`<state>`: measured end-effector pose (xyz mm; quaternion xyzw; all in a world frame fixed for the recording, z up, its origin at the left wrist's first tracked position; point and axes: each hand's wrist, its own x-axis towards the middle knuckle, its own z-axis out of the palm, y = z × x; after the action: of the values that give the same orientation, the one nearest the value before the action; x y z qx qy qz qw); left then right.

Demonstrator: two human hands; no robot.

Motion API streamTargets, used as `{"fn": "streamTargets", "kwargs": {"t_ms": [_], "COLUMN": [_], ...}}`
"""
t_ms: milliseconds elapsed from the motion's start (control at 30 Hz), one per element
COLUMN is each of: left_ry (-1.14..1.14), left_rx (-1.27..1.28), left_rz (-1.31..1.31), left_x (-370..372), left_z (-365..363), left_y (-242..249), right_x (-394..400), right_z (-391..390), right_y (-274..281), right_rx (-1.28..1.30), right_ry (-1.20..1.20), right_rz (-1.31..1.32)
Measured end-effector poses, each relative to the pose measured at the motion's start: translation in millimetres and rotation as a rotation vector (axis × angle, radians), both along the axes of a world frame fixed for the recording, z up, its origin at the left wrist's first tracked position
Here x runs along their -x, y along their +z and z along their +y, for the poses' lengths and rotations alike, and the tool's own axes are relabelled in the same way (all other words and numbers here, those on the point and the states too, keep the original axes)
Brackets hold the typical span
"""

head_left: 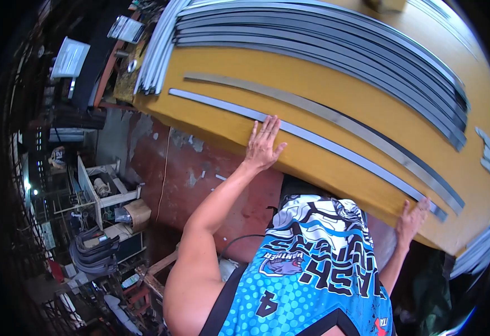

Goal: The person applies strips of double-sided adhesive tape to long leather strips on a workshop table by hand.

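Observation:
My left hand (263,147) lies with its fingers spread on the near edge of a long narrow grey strip (323,141) on the yellow table (222,126). At the strip's right end, my right hand (413,219) rests with its fingers apart, the fingertips touching it. Neither hand is wrapped round anything. Just beyond the strip and roughly parallel to it lies a second long metal strip (312,106), brownish grey with a dark far edge toward the right.
Many long grey strips (312,33) are stacked along the table's far side, with a lighter bundle (158,50) at its left end. More strips (483,246) are at the lower right. A wooden frame (110,193) stands on the floor at left.

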<state>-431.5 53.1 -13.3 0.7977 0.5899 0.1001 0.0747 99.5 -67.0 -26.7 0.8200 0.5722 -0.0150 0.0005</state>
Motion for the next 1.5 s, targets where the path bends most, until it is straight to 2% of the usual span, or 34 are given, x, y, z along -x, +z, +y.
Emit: {"fn": "streamTargets", "kwargs": {"t_ms": [200,233,400,500,533,600,667,733,800,933,1033,1067,1133,1300,1367,1433,1500], "left_ry": [0.056,0.08,0.209,0.266,0.31,0.358,0.372,0.386,0.403,0.431,0.414,0.422,0.432,0.469,0.479,0.452,0.416], "left_rx": [-0.04,-0.047,-0.035,-0.041,-0.035,-0.014,-0.037,-0.049,-0.061,-0.213,-0.258,-0.259,-0.265,-0.255,-0.267,-0.262,-0.248], "left_rz": [-0.02,-0.007,0.021,0.044,0.05,0.091,0.103,0.079,0.053,-0.028,-0.05,-0.054,-0.055,-0.046,-0.057,-0.081,-0.007], "left_x": [166.4,176.7,238.4,272.5,282.7,300.3,317.2,324.2,329.7,321.2,319.0,319.7,322.7,325.8,329.3,330.5,336.2], "left_z": [43.8,48.4,64.5,76.6,80.8,87.4,93.2,92.7,96.1,94.0,93.3,93.3,93.2,100.0,100.1,105.3,107.1], "left_y": [-10.7,-16.0,-18.8,-23.0,-23.9,-19.3,-19.2,-18.7,-22.0,-28.0,-29.4,-29.4,-29.2,-29.3,-24.4,-28.1,-32.9], "right_x": [8.4,-4.3,-8.6,-62.4,-56.8,-45.8,-32.8,-40.5,-92.2,-123.0,-135.7,-123.8,-97.1,-82.9,-72.5,-53.9,-68.8], "right_z": [6.7,5.4,20.9,10.8,13.2,19.8,25.1,18.2,7.2,-9.7,-15.6,-11.4,-6.0,3.9,10.4,19.9,18.6], "right_y": [-27.2,-37.1,-12.9,-49.9,-42.6,-20.1,0.9,8.6,-20.3,-35.0,-55.7,-43.9,-27.7,-34.5,-39.9,-21.2,-46.0], "right_rx": [0.007,0.033,0.203,0.123,0.116,0.277,0.268,0.265,0.024,-0.081,-0.253,-0.264,-0.072,-0.12,-0.053,0.044,-0.035], "right_ry": [-0.049,-0.098,-0.311,-0.25,-0.255,-0.374,-0.413,-0.455,-0.414,-0.436,-0.448,-0.455,-0.487,-0.496,-0.621,-0.677,-0.593], "right_rz": [-0.005,-0.016,-0.039,-0.081,-0.083,-0.112,-0.105,-0.097,0.197,0.277,0.512,0.507,0.22,0.214,0.059,0.032,-0.012]}}
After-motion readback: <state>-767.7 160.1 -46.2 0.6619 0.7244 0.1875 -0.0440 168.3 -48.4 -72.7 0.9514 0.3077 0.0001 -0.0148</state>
